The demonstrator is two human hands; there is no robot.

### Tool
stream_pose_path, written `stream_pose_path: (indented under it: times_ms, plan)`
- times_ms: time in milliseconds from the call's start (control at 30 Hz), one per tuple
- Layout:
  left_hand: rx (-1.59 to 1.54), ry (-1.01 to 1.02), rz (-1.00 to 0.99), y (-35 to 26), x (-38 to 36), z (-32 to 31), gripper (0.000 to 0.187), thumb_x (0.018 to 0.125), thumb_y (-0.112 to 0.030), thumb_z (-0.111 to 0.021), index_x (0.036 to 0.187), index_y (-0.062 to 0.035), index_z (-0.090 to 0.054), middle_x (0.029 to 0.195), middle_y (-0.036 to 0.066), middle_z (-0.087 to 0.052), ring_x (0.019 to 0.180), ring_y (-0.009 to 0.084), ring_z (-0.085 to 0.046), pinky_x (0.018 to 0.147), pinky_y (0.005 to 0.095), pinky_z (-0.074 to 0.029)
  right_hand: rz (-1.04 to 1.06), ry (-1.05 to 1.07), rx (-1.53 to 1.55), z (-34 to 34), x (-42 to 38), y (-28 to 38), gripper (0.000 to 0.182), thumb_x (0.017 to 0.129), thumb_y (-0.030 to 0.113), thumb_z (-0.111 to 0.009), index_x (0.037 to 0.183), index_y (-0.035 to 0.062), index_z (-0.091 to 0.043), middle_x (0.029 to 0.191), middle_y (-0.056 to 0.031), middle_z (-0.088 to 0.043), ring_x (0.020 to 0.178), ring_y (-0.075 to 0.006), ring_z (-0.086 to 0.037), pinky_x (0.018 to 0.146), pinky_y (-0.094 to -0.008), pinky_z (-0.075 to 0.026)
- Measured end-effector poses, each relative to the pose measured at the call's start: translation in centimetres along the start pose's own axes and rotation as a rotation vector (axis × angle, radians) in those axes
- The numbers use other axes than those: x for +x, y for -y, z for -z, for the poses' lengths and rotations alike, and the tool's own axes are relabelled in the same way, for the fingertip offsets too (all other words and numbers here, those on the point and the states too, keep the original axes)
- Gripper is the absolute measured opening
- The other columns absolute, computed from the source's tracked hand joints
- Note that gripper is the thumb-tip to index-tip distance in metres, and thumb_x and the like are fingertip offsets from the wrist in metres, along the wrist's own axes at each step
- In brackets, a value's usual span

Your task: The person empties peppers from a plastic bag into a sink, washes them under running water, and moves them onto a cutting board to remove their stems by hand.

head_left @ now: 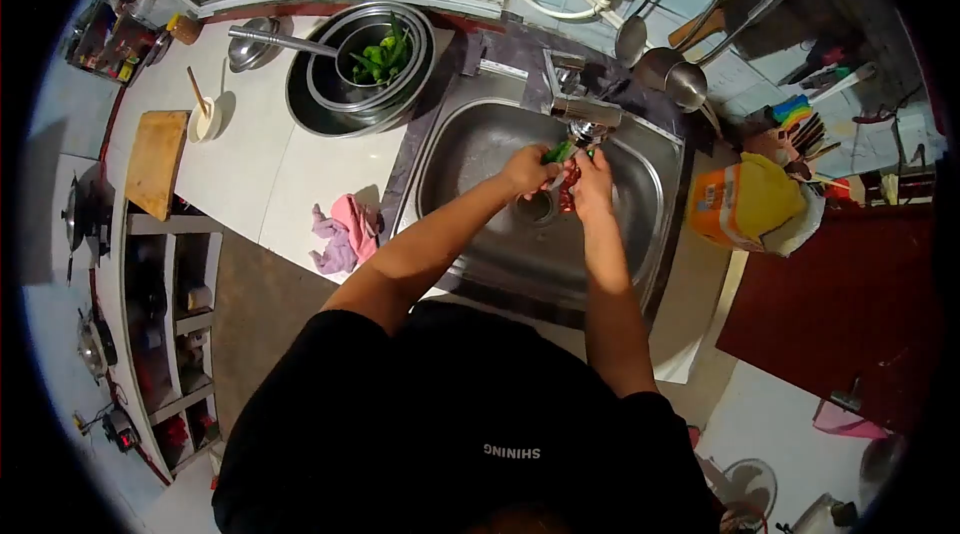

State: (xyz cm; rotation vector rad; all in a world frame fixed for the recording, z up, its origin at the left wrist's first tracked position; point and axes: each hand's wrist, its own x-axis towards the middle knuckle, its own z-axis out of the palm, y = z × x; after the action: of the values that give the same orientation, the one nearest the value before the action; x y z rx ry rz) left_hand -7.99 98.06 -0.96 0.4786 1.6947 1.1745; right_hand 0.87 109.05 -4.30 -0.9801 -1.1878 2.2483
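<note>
Both of my hands are over the steel sink (480, 149), just below the faucet (590, 112). My left hand (528, 171) is closed, with its fingers pinched round a green vegetable (562, 151). Close beside it on the right, my right hand (592, 177) is curled at the other side of the vegetable, its fingers touching it. Something red shows between and under the hands, too small to make out. The drain (535, 206) lies below my left hand.
Nested steel bowls (300, 99) with green peppers (383, 59) stand left of the sink. Pink and purple cloths (350, 224) lie by its left edge. Ladles (686, 86) hang behind on the right, above an orange and yellow bag (725, 202). A cutting board (157, 164) lies far left.
</note>
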Motion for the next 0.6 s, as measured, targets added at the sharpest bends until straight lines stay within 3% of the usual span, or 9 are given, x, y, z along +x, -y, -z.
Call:
stream_pose_path:
  times_ms: [100, 200, 233, 333, 367, 433, 467, 533, 600]
  plan:
    - [-0.104, -0.036, -0.049, 2.0, 2.2, -0.8, 0.011, 0.082, -0.005, -0.052, 0.091, 0.0018, -0.052, 0.066, 0.007, -0.054, 0.047, 0.0121, -0.05, 0.042, 0.0251, -0.043, 0.025, -0.001, -0.138, -0.4, -0.2, -0.3, 0.008, 0.089, 0.012, -0.048, 0.094, 0.0076, -0.051, 0.07, 0.001, -0.049, 0.058, -0.0088, -0.046, 0.051, -0.0225, -0.04]
    - [-0.479, 0.069, -0.017, 3.0, 3.0, -1.1, 0.014, 0.08, 0.002, -0.05, 0.094, 0.0024, -0.053, 0.071, 0.008, -0.057, 0.055, 0.0138, -0.055, 0.046, 0.0253, -0.047, -0.078, 0.037, -0.101, -0.9, -0.2, -0.4, 0.014, 0.088, 0.009, -0.046, 0.102, 0.0088, -0.049, 0.072, -0.0017, -0.05, 0.052, -0.0105, -0.046, 0.041, -0.0264, -0.039]
    - [-0.523, -0.021, -0.03, 2.6, 2.6, -1.2, 0.022, 0.078, 0.007, -0.048, 0.099, 0.0027, -0.052, 0.075, 0.01, -0.058, 0.058, 0.0146, -0.055, 0.047, 0.0258, -0.047, -0.113, 0.049, -0.089, -1.0, -0.1, -0.4, 0.017, 0.087, 0.008, -0.046, 0.104, 0.0092, -0.048, 0.072, -0.0026, -0.051, 0.05, -0.011, -0.046, 0.038, -0.0277, -0.039]
    - [-0.593, -0.142, 0.12, 2.6, 2.8, -1.2, 0.024, 0.078, 0.006, -0.049, 0.102, 0.0022, -0.05, 0.079, 0.01, -0.06, 0.059, 0.0137, -0.055, 0.05, 0.0256, -0.047, 0.003, -0.167, -0.545, -0.2, 2.7, 1.8, 0.03, 0.086, 0.005, -0.047, 0.115, 0.0113, -0.046, 0.078, -0.0057, -0.054, 0.051, -0.0121, -0.048, 0.038, -0.0291, -0.039]
    - [-0.563, -0.076, 0.106, 2.8, 3.0, -1.0, 0.024, 0.078, 0.005, -0.049, 0.102, 0.0017, -0.05, 0.08, 0.01, -0.06, 0.06, 0.0134, -0.055, 0.051, 0.0254, -0.047, 0.074, -0.202, -0.598, -0.2, 3.3, 2.8, 0.033, 0.085, 0.005, -0.048, 0.117, 0.0111, -0.048, 0.081, -0.0065, -0.055, 0.056, -0.0123, -0.05, 0.042, -0.0284, -0.041]
    - [-0.503, 0.049, 0.075, 2.8, 3.2, -0.4, 0.024, 0.078, 0.004, -0.05, 0.102, 0.0008, -0.051, 0.082, 0.009, -0.061, 0.063, 0.0126, -0.056, 0.054, 0.025, -0.048, 0.073, -0.118, -0.419, -0.5, 5.2, 4.9, 0.034, 0.083, 0.006, -0.051, 0.116, 0.0101, -0.051, 0.086, -0.0073, -0.056, 0.066, -0.0129, -0.053, 0.051, -0.0272, -0.044]
    - [-0.53, 0.042, 0.094, 2.7, 2.9, -0.4, 0.021, 0.08, 0.001, -0.051, 0.1, 0.0009, -0.052, 0.084, 0.01, -0.061, 0.065, 0.0125, -0.056, 0.056, 0.0247, -0.048, -0.001, -0.004, -0.189, -0.4, 7.0, 5.8, 0.032, 0.082, 0.007, -0.052, 0.114, 0.0093, -0.054, 0.087, -0.0073, -0.057, 0.071, -0.0133, -0.054, 0.055, -0.0267, -0.045]
    - [-0.583, 0.031, 0.13, 1.1, 1.5, -0.6, 0.016, 0.082, -0.003, -0.054, 0.097, 0.0011, -0.054, 0.086, 0.01, -0.062, 0.069, 0.0125, -0.057, 0.059, 0.0242, -0.049, -0.021, 0.167, -0.05, -0.2, 9.2, 6.4, 0.029, 0.082, 0.008, -0.053, 0.11, 0.008, -0.057, 0.092, -0.0074, -0.058, 0.079, -0.0145, -0.055, 0.064, -0.0263, -0.046]
    - [-0.636, 0.073, 0.112, 1.3, 1.2, -0.1, 0.015, 0.084, -0.009, -0.056, 0.095, 0.0015, -0.055, 0.087, 0.01, -0.062, 0.07, 0.0141, -0.058, 0.059, 0.025, -0.049, 0.098, 0.284, -0.231, 0.0, 10.3, 6.3, 0.026, 0.082, 0.009, -0.053, 0.107, 0.0069, -0.059, 0.098, -0.0076, -0.058, 0.086, -0.0161, -0.056, 0.072, -0.0267, -0.046]
